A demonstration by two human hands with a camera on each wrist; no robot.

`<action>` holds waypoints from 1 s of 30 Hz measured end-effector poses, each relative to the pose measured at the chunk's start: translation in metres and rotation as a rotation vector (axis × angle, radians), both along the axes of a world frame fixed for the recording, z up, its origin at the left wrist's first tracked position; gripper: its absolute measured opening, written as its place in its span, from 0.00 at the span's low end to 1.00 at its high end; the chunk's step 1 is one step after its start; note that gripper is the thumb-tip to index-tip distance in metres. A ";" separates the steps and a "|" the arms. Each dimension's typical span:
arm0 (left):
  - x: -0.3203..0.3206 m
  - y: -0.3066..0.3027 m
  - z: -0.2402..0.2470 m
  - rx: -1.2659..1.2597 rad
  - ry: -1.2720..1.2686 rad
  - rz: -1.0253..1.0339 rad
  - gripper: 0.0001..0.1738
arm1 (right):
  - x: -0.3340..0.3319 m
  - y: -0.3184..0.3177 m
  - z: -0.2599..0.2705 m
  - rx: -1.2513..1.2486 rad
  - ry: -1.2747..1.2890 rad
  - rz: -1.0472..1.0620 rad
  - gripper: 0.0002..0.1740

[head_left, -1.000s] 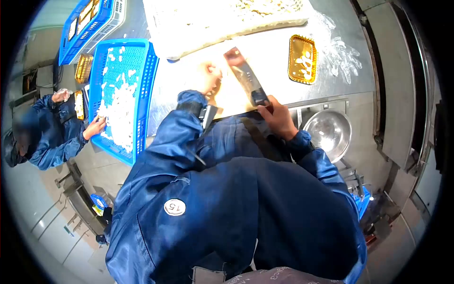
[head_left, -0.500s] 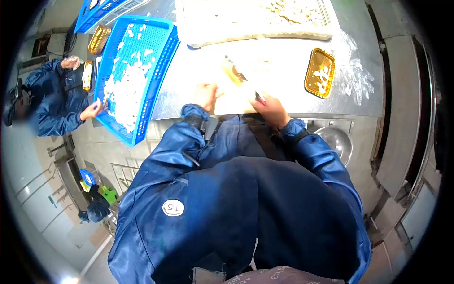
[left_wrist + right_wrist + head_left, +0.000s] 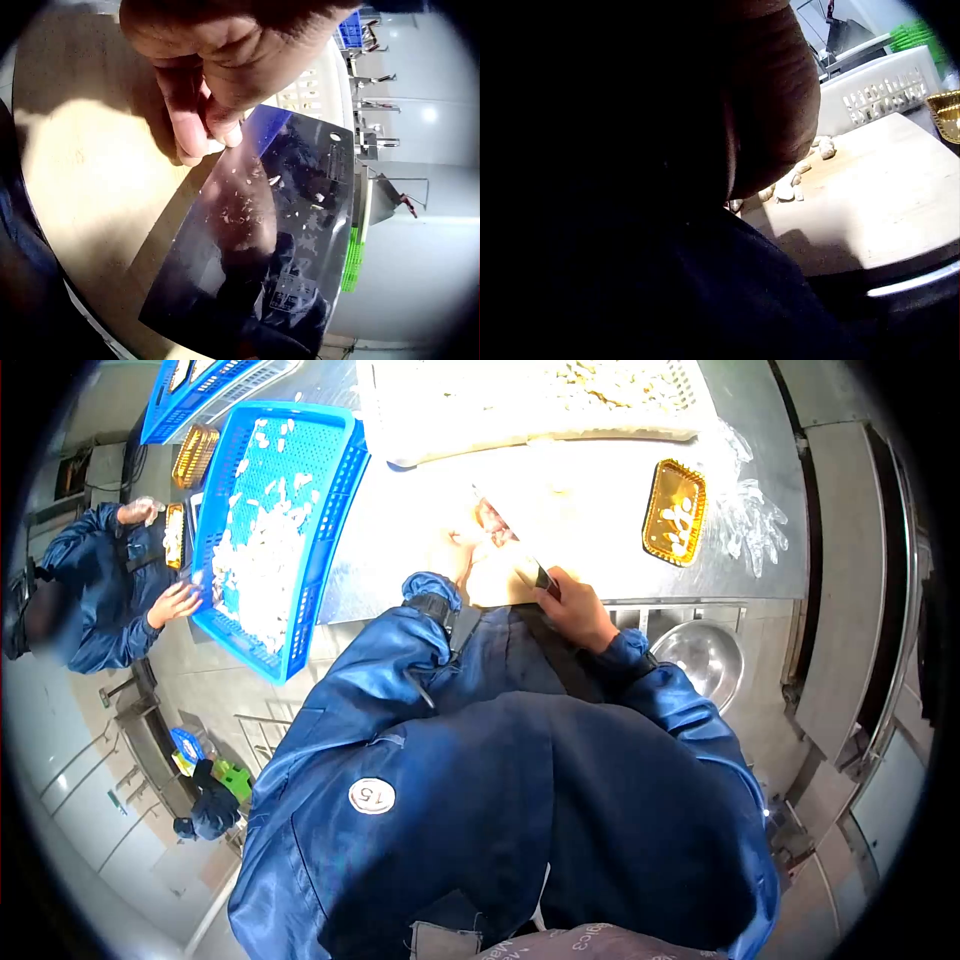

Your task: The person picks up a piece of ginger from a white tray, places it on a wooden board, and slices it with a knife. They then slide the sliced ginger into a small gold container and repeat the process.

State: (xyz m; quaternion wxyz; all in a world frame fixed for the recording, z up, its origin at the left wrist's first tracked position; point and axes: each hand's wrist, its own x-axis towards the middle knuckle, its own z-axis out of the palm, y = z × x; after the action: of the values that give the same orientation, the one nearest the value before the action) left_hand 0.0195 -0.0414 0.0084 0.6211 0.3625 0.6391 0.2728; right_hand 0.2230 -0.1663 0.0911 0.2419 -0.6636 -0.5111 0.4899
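In the head view my right hand grips the handle of a cleaver over the light cutting board at the table's front edge. The dark, wide cleaver blade fills much of the left wrist view, with small pale crumbs stuck to its face. My left hand is right at the blade's edge, thumb and fingertips pinching a small white piece of food. Several pale, knobbly food pieces lie on the board in the right wrist view, where my right hand is mostly dark.
A white perforated crate of pale pieces stands behind the board. To the left is a blue basket holding white slices, with another person's hand beside it. A gold tray lies right, near crumpled plastic film. Below sits a metal bowl.
The cleaver has turned from showing its broad face to standing more on edge. My left hand has come closer to the blade. The other person's hand has drawn back from the slices.
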 end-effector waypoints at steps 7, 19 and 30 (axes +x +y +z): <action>-0.011 0.001 -0.039 0.009 -0.034 -0.030 0.07 | 0.000 0.007 0.012 -0.071 0.045 -0.013 0.18; -0.023 0.014 -0.033 -0.088 -0.126 -0.205 0.04 | 0.000 0.018 -0.016 -0.042 0.141 -0.137 0.17; 0.056 0.075 0.045 0.229 0.269 -0.647 0.13 | 0.054 -0.043 0.018 -0.070 0.230 -0.630 0.13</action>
State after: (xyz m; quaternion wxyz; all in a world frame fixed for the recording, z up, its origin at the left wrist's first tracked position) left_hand 0.0752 0.0334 0.0533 0.5411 0.6456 0.5327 0.0820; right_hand 0.2772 -0.2091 0.1096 0.4145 -0.7370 -0.2331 0.4802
